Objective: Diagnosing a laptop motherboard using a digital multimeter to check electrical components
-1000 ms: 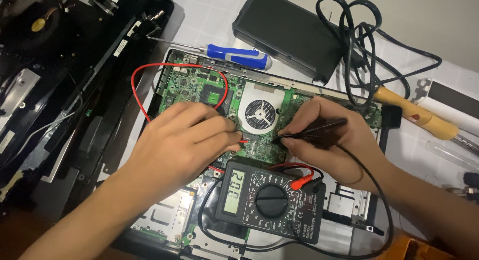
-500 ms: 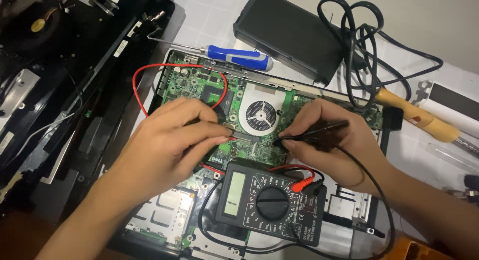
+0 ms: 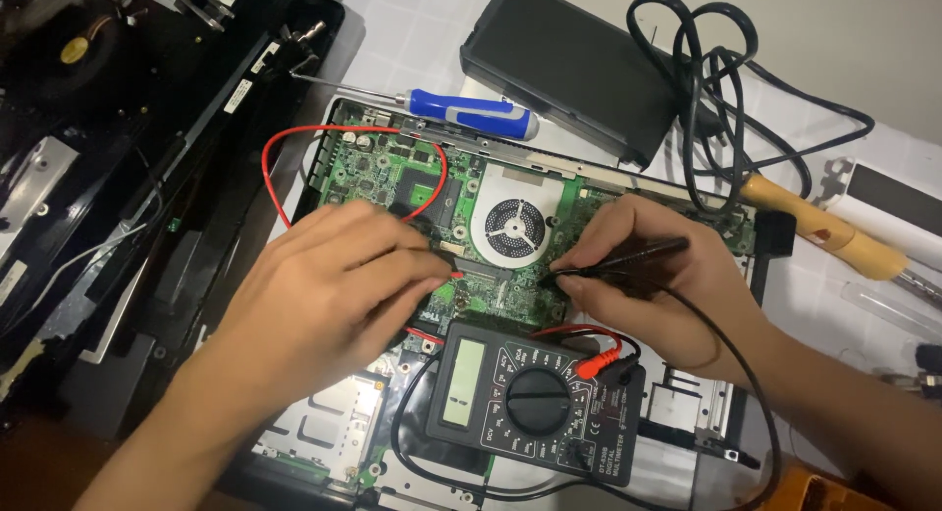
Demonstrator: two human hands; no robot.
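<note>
Head view: both hands (image 3: 334, 285) press probes (image 3: 628, 258) onto green motherboard (image 3: 392, 173).

I note the red probe (image 3: 454, 273) pinched in my left hand (image 3: 334, 295), the black probe (image 3: 618, 261) in my right hand (image 3: 657, 285); both tips touch the green motherboard (image 3: 392, 173) below its fan.
</note>
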